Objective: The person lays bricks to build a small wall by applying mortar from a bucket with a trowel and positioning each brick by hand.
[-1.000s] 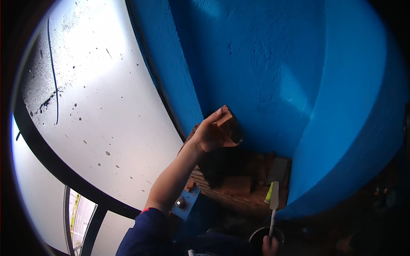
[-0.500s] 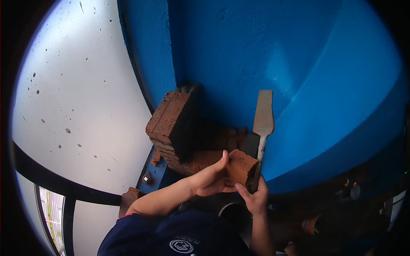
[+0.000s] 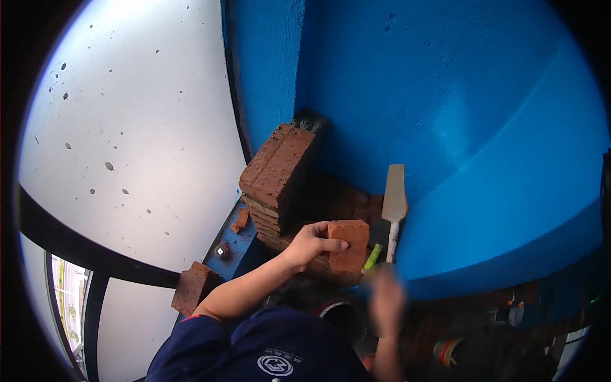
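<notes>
In my left hand (image 3: pixel 312 245) is a broken piece of red brick (image 3: pixel 352 245), thumb on its near face and fingers behind. My right hand (image 3: pixel 386 299), smeared by motion, is closed at the lower end of a trowel (image 3: pixel 395 197); its long narrow blade points up and away, just right of the brick piece. Left of both hands stands a stack of red bricks (image 3: pixel 273 167) with dark mortar between courses, against the blue wall.
A small yellow-green object (image 3: pixel 372 258) shows between the brick piece and the trowel. On the blue ledge at left lie a brick chunk (image 3: pixel 240 220), a dark knob-like item (image 3: pixel 221 251) and another brick (image 3: pixel 193 288). A mortar-spattered white panel (image 3: pixel 146 127) rises at left.
The brick piece has turned upright in my left hand and away from my right hand, which has dropped lower with the trowel. The yellow-green object has come into view. My view has shifted left.
</notes>
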A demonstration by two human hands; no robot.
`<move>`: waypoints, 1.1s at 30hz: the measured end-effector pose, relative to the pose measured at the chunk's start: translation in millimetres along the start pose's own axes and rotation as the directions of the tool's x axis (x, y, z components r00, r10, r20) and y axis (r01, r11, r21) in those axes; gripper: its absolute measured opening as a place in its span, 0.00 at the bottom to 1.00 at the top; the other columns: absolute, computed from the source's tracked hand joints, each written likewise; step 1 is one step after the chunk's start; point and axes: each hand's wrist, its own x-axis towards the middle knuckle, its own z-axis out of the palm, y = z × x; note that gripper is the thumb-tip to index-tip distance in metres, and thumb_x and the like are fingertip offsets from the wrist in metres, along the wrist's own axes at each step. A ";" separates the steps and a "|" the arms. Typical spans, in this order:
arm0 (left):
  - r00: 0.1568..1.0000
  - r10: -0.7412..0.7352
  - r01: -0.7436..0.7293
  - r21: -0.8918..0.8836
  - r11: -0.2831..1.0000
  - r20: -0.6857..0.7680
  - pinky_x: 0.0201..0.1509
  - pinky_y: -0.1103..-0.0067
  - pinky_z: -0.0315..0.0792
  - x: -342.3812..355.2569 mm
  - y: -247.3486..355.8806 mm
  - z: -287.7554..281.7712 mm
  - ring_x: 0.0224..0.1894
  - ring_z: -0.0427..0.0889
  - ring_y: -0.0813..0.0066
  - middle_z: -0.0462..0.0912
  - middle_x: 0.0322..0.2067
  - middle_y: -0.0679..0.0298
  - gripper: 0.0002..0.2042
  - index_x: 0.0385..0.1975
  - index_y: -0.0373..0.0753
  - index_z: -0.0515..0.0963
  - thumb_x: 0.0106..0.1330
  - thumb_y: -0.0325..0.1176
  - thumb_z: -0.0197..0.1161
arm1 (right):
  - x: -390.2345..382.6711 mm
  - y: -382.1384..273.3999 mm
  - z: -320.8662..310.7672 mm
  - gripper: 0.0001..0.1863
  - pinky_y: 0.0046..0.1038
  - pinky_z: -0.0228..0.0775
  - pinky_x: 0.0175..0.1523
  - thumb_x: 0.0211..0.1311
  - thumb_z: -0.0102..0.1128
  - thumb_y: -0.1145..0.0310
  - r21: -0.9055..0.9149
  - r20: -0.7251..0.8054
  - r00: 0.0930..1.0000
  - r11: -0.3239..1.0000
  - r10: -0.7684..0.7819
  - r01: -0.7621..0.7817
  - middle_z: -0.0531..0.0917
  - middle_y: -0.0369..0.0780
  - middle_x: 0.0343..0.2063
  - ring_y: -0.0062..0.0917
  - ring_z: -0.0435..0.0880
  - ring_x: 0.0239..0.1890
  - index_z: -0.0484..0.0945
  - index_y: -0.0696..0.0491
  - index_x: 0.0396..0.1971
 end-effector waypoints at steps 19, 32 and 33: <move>0.972 -0.008 0.019 0.044 0.999 -0.234 0.45 0.73 0.81 51.1 -17.3 -34.8 0.39 0.84 0.66 0.81 0.41 0.52 0.24 0.48 0.26 0.74 0.55 0.35 0.71 | 2.7 -46.4 -77.0 0.20 0.17 0.52 0.17 0.73 0.37 0.53 0.797 -0.034 0.975 0.595 0.218 -0.105 0.65 0.33 0.15 0.17 0.61 0.13 0.67 0.53 0.29; 0.961 0.004 0.019 0.082 0.996 -0.276 0.48 0.74 0.78 92.1 -42.4 -43.8 0.42 0.83 0.66 0.82 0.43 0.54 0.21 0.47 0.27 0.76 0.57 0.35 0.68 | 28.0 19.8 -0.3 0.17 0.26 0.63 0.32 0.73 0.42 0.60 0.142 0.197 0.874 0.869 0.443 -0.473 0.69 0.35 0.22 0.20 0.68 0.26 0.72 0.55 0.29; 0.955 0.008 0.018 0.084 0.996 -0.298 0.48 0.74 0.78 92.4 -42.8 -51.6 0.42 0.83 0.66 0.82 0.43 0.54 0.21 0.47 0.27 0.76 0.57 0.35 0.68 | 43.6 -11.8 -19.5 0.16 0.25 0.61 0.29 0.73 0.41 0.62 0.393 0.179 0.850 0.756 0.496 -0.524 0.67 0.34 0.20 0.19 0.66 0.24 0.70 0.55 0.26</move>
